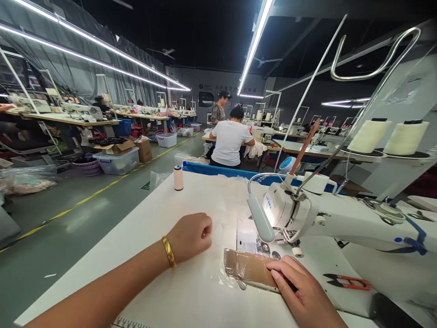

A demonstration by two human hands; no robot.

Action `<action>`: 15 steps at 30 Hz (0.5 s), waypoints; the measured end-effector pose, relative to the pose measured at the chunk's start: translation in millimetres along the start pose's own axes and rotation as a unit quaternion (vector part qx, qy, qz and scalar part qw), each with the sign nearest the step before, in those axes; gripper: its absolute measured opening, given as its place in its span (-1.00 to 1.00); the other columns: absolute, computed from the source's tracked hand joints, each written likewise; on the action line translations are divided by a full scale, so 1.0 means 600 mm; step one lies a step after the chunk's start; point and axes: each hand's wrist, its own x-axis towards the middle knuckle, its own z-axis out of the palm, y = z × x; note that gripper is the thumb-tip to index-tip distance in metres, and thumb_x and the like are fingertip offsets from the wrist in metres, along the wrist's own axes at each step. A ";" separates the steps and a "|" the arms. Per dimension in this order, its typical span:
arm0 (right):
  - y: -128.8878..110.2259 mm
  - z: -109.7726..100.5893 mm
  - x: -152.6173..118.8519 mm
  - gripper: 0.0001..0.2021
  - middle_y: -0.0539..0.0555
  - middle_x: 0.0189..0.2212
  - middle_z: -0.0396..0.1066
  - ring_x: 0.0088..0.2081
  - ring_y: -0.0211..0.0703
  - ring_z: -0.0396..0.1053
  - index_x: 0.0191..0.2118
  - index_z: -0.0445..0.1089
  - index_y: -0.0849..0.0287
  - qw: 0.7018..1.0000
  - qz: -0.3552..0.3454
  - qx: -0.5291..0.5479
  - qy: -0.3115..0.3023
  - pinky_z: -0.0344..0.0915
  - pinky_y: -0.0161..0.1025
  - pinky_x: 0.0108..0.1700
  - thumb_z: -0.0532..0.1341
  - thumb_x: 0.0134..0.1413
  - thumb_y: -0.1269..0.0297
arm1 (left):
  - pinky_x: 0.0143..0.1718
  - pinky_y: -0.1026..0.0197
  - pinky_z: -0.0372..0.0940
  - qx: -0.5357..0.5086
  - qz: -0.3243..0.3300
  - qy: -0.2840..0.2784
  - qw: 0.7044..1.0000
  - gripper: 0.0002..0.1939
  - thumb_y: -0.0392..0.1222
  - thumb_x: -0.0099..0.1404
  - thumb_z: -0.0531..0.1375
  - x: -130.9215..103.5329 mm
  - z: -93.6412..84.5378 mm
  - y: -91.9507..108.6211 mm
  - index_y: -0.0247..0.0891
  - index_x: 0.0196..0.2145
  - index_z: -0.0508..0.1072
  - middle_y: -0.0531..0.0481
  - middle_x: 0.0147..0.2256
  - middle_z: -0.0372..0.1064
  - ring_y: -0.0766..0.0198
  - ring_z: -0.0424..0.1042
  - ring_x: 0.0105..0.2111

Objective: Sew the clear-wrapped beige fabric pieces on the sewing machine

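My left hand (191, 238), with a gold bracelet at the wrist, is curled into a fist over the white tabletop (164, 291); nothing shows in it. My right hand (292, 280) grips the right end of a flat brown rectangular piece (251, 269), its thumb and fingers at the edge. Clear, shiny plastic covers part of this piece. It lies just in front of the needle area of a white sewing machine (327, 225), whose small grey lamp (260, 218) is lit. Red-handled thread snips (351, 282) rest to the right of my right hand.
A pale pink thread spool (178, 178) stands near the table's far left corner. A ruler strip (131, 323) runs along the near edge. Beyond a blue cloth trough (218, 169), a person in white (228, 143) sits and another stands. Cream thread cones (368, 135) stand at right.
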 end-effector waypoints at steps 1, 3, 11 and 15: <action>-0.006 -0.006 0.002 -0.67 0.06 -0.29 0.52 -0.25 -0.03 0.49 -0.16 0.54 -0.01 1.000 -0.007 0.008 -0.013 0.43 -0.15 -0.21 0.05 0.53 0.09 | -0.37 0.22 0.21 -0.022 0.024 -0.018 0.999 -0.90 -0.34 0.16 0.16 -0.004 0.008 0.027 -0.20 -0.46 0.32 0.05 -0.40 0.44 0.23 0.40 -0.39; -0.019 -0.020 0.006 -0.69 0.08 -0.20 0.56 -0.15 -0.01 0.50 -0.09 0.54 0.02 0.998 -0.016 0.037 -0.040 0.43 -0.13 -0.09 0.07 0.53 0.09 | -0.34 0.27 0.26 -0.121 0.102 -0.074 0.985 -0.94 -0.31 0.21 0.17 -0.007 0.023 0.076 -0.19 -0.40 0.40 0.08 -0.38 0.48 0.28 0.42 -0.39; -0.032 -0.035 0.019 -0.74 0.05 -0.21 0.51 -0.16 -0.03 0.43 0.10 0.52 0.05 0.994 0.044 0.083 -0.048 0.35 -0.15 -0.06 0.22 0.40 0.22 | -0.06 0.04 0.33 -0.091 0.139 -0.080 0.983 -0.80 -0.17 0.33 0.15 0.068 0.066 0.077 -0.21 -0.13 0.50 -0.12 -0.13 0.50 0.00 0.47 -0.09; -0.032 -0.029 0.020 -0.68 0.01 -0.28 0.46 -0.19 -0.06 0.38 0.09 0.54 0.04 0.996 0.049 0.059 -0.050 0.31 -0.15 -0.06 0.21 0.31 0.43 | -0.17 0.09 0.29 -0.062 0.133 -0.103 0.984 -0.91 -0.20 0.31 0.17 0.072 0.094 0.071 -0.19 -0.24 0.47 -0.06 -0.27 0.47 0.04 0.44 -0.22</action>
